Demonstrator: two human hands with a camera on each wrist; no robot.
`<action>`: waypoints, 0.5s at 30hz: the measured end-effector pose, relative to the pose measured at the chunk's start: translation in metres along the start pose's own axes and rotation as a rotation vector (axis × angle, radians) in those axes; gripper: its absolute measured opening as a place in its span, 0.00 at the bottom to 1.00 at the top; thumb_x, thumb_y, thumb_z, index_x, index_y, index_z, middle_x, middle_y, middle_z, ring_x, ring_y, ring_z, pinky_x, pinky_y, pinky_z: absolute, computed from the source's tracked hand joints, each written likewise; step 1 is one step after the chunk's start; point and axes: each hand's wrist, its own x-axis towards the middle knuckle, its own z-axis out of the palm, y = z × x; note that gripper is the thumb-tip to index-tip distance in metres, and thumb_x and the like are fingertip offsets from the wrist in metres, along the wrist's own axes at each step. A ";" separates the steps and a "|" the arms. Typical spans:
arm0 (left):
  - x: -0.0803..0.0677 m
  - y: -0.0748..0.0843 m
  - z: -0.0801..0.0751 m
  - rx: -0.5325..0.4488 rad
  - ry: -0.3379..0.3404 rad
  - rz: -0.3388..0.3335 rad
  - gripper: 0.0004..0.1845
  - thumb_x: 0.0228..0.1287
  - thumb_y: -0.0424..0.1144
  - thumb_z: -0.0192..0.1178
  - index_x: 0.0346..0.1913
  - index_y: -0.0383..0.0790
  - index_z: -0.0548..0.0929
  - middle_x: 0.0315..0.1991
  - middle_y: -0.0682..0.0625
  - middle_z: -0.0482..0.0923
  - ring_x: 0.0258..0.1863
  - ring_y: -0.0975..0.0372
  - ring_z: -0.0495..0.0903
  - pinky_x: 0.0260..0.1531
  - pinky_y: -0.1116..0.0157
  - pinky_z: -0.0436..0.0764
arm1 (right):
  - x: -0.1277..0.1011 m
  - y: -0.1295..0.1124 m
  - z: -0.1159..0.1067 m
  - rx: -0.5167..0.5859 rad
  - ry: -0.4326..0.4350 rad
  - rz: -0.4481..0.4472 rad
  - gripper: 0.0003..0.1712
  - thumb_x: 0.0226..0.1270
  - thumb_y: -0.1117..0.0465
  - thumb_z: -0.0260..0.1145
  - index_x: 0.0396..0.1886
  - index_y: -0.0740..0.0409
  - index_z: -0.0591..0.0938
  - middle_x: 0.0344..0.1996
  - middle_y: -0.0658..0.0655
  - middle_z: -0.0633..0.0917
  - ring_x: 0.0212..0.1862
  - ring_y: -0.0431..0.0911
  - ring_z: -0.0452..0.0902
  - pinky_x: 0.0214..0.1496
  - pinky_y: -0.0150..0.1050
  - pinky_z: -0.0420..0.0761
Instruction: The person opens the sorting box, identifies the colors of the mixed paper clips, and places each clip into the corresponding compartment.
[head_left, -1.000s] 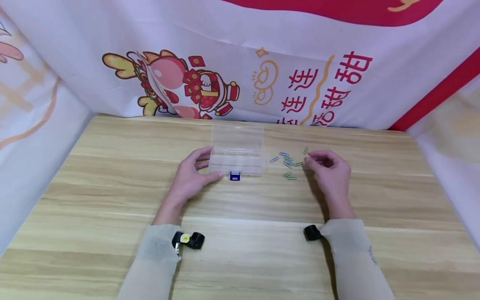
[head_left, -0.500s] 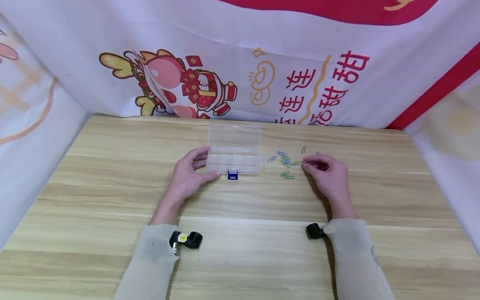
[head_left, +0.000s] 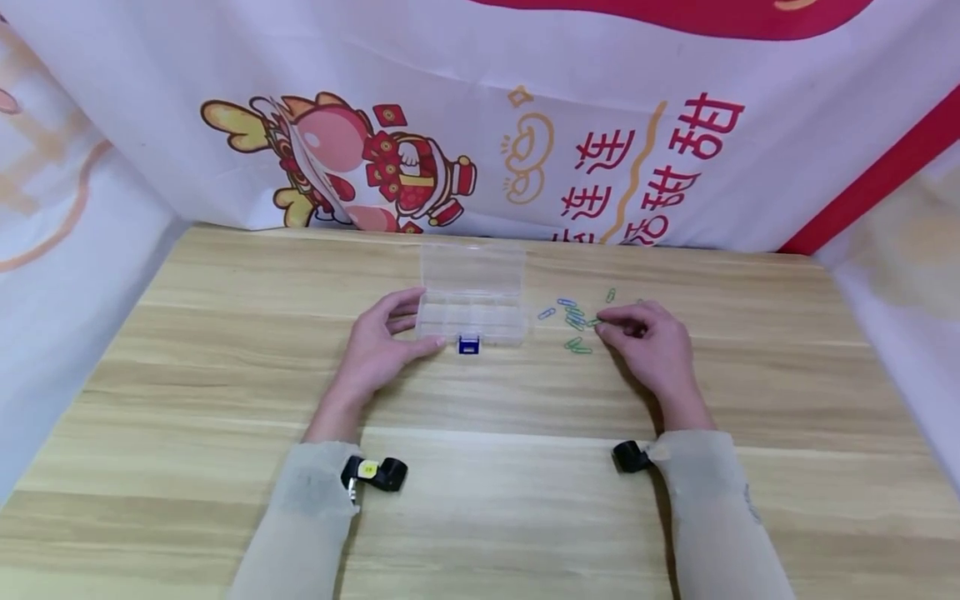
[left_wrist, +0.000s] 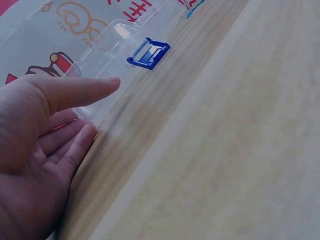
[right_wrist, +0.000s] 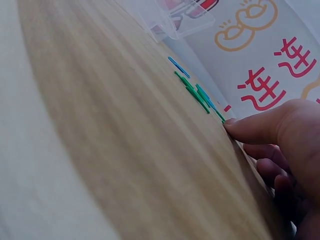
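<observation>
Head view, over a wooden table (head_left: 225, 375): shows a clear plastic compartment box (head_left: 471, 321) at far centre, with its lid (head_left: 472, 267) thrown back and its blue latch (head_left: 468, 347) pointing toward the near edge. Braces the box's left end with the left hand (head_left: 378, 346), relaxed and unclenched, thumb laid straight along the near wall and fingers touching the corner, as confirmed from the left wrist. Brings the right hand (head_left: 652, 350) to the scatter of paper clips (head_left: 576, 320) lying just right of the box, with thumb and forefinger closed together on a green paper clip (head_left: 596, 322) at the scatter's right edge. Shows that clip flat on the wood from the right wrist, under the thumb tip (right_wrist: 232, 125).

Judging by these views, puts the sorting at its very start. Finds no clip visible in any compartment, none lifted clear of the table, and the whole scatter left to shift.

Counts one box, one latch, two hands, two black wrist cameras (head_left: 375, 473), and roughly ten clips in blue and green, too tightly bunched for an exact tally. Backs it all with a printed festive banner (head_left: 637, 167).
</observation>
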 end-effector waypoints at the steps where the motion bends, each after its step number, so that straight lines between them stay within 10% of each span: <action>1: 0.000 0.001 0.000 0.006 0.005 -0.002 0.46 0.59 0.36 0.81 0.80 0.52 0.72 0.74 0.44 0.75 0.74 0.49 0.77 0.76 0.52 0.80 | 0.000 -0.001 -0.001 -0.003 -0.004 0.000 0.13 0.75 0.53 0.73 0.54 0.47 0.92 0.48 0.57 0.85 0.48 0.50 0.76 0.50 0.41 0.73; 15: 0.002 0.001 0.001 0.023 0.001 -0.010 0.46 0.60 0.37 0.81 0.80 0.53 0.72 0.74 0.45 0.75 0.73 0.50 0.78 0.75 0.52 0.80 | 0.001 -0.005 -0.002 -0.012 -0.016 0.047 0.14 0.75 0.52 0.73 0.56 0.48 0.91 0.48 0.56 0.84 0.47 0.50 0.75 0.49 0.40 0.72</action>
